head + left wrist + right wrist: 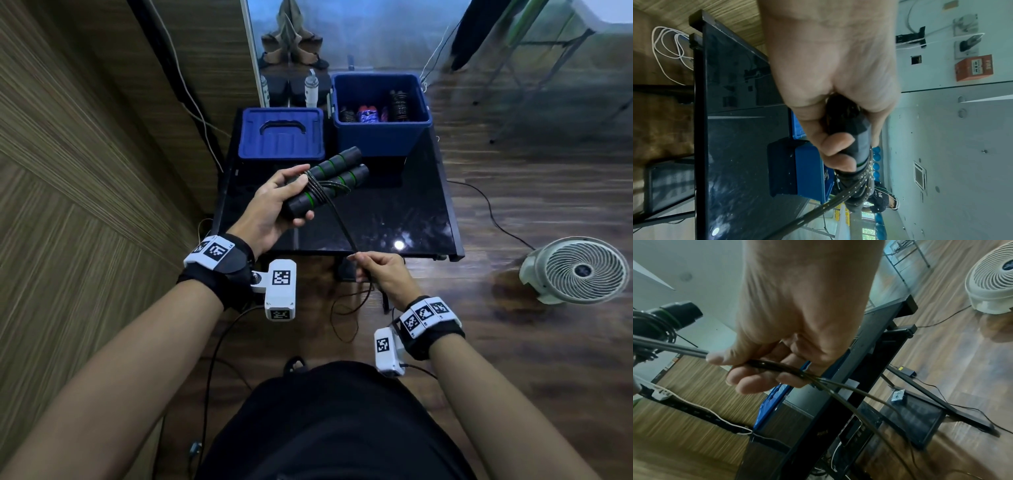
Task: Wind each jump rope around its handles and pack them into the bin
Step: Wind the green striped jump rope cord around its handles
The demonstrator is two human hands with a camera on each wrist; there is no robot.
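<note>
Glossy table (pixel 394 212), handle ends hand-hidden (pixel 270 205)

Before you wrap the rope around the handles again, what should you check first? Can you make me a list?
1. Both handles held together side by side in the left hand: ok.
2. Rope pulled straight between the two hands: ok.
3. Right hand pinching the doubled rope: ok.
4. Loose end of the rope free of snags below the table: cannot tell; it hangs toward the floor among other cables.
5. First wraps sitting snug on the handles: ok, several loops near the left thumb.
6. Blue bin open, with room: ok; its lid lies beside it.
</note>
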